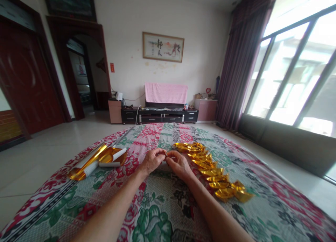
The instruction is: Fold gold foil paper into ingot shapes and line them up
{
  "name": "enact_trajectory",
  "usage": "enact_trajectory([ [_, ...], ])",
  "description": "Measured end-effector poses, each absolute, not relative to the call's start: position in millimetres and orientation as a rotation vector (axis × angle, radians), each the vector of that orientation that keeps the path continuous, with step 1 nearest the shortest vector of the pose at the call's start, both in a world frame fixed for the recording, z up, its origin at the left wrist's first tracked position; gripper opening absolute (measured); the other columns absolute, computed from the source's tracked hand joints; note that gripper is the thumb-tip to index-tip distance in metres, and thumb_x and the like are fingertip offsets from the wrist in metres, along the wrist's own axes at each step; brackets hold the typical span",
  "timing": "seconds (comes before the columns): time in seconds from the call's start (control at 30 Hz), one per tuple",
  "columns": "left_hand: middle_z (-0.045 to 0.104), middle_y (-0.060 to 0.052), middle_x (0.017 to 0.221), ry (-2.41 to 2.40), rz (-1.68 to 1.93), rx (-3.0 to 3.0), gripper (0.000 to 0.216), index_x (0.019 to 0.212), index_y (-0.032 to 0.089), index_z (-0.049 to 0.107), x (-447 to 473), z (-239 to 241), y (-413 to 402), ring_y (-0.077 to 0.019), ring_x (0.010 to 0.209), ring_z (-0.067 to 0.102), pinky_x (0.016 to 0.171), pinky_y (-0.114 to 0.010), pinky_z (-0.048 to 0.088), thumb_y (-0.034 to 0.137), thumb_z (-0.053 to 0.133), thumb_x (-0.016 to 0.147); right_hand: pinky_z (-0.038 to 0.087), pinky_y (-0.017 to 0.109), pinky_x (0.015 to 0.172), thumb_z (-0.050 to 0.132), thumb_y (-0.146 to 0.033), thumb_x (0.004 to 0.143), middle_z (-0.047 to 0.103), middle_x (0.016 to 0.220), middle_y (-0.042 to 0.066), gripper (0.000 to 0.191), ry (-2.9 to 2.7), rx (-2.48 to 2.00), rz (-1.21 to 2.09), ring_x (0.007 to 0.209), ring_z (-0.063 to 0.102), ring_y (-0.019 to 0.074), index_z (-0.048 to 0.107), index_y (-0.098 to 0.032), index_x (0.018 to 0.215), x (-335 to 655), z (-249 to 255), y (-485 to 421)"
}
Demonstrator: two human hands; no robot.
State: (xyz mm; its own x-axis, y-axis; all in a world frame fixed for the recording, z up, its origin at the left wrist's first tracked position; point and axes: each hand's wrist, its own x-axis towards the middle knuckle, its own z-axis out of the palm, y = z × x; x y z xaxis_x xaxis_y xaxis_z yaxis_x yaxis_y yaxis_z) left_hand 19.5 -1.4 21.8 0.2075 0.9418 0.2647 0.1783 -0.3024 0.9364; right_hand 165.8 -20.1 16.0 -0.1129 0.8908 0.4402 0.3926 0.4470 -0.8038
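My left hand [152, 160] and my right hand [179, 164] meet over the flowered cloth [157, 207], fingers pinched together on a small piece of gold paper [165, 153] that is mostly hidden between them. To the right of my right hand runs a row of several folded gold paper pieces [210, 170], from the far side toward me. To the left lies a pile of curled gold and white foil sheets [98, 159].
The cloth covers a low surface in a living room. A black TV cabinet [160, 115] with a pink cover stands at the far wall. Large windows [294, 77] and dark curtains are on the right, dark wooden doors [26, 81] on the left.
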Motion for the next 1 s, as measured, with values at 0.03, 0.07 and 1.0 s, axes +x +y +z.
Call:
enact_trajectory([
  [0.03, 0.066, -0.003, 0.079, 1.074, 1.181, 1.661, 0.028, 0.091, 0.015, 0.064, 20, 21, -1, -0.015, 0.072, 0.058, 0.062, -0.022, 0.045, 0.022, 0.052, 0.067, 0.046, 0.022, 0.057, 0.05, -0.026, 0.074, 0.065, 0.076, 0.001, 0.017, -1.715, -1.127, 0.588, 0.06, 0.058, 0.0119, 0.061, -0.017, 0.084, 165, 16, -21],
  [0.07, 0.066, -0.003, 0.079, 1.078, 1.194, 1.665, 0.027, 0.089, 0.015, 0.064, 20, 20, 0, -0.0147, 0.072, 0.058, 0.064, -0.022, 0.045, 0.021, 0.052, 0.066, 0.046, 0.022, 0.058, 0.048, -0.023, 0.074, 0.065, 0.077, 0.002, 0.017, -1.729, -1.126, 0.534, 0.061, 0.058, 0.0118, 0.061, -0.017, 0.084, 163, 16, -21],
  [1.0, 0.068, -0.003, 0.072, 1.029, 1.098, 1.727, 0.033, 0.098, 0.016, 0.066, 20, 22, -4, -0.0142, 0.063, 0.061, 0.054, -0.021, 0.043, 0.026, 0.053, 0.069, 0.046, 0.024, 0.067, 0.047, -0.013, 0.065, 0.063, 0.078, 0.004, 0.021, -1.612, -1.114, 0.226, 0.072, 0.058, 0.0146, 0.066, -0.02, 0.069, 162, 12, -17],
])
